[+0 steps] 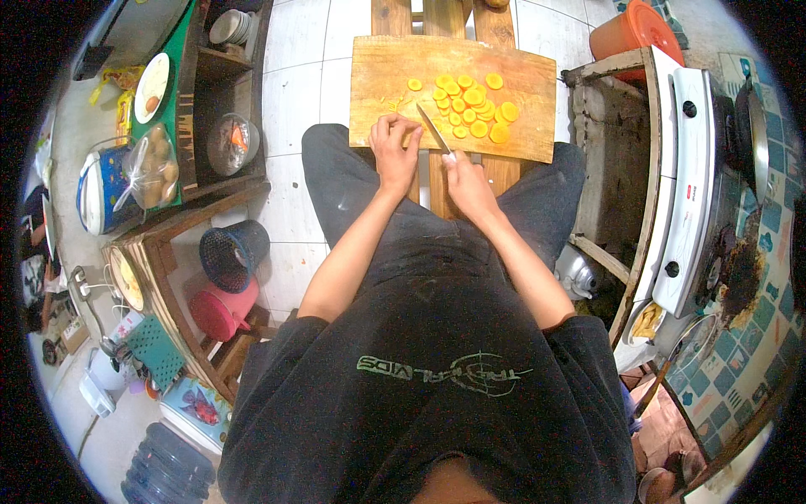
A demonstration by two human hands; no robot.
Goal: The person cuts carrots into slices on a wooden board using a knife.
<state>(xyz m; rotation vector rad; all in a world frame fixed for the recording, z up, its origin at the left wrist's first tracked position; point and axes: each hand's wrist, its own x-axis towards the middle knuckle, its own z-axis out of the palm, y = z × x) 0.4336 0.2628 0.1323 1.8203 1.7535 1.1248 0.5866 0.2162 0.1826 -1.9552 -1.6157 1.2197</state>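
A wooden cutting board (384,57) lies on a slatted wooden bench (444,183) between my knees. Many round orange carrot slices (473,97) are spread over its right half, with one slice (414,84) apart to the left. Thin carrot strips (393,104) lie beyond my left hand. My left hand (397,148) rests at the board's near edge, fingers bent and close together; whether something small is between the fingertips cannot be told. My right hand (466,183) is closed around the handle of a kitchen knife (434,128), its blade pointing away and leftward over the board.
To the right stand a gas stove (683,189) on a tiled counter and an orange lidded bucket (639,31). A metal kettle (574,274) sits below. At left are wooden shelves (223,63), a bag of eggs or potatoes (154,167) and a dark blue basket (233,255).
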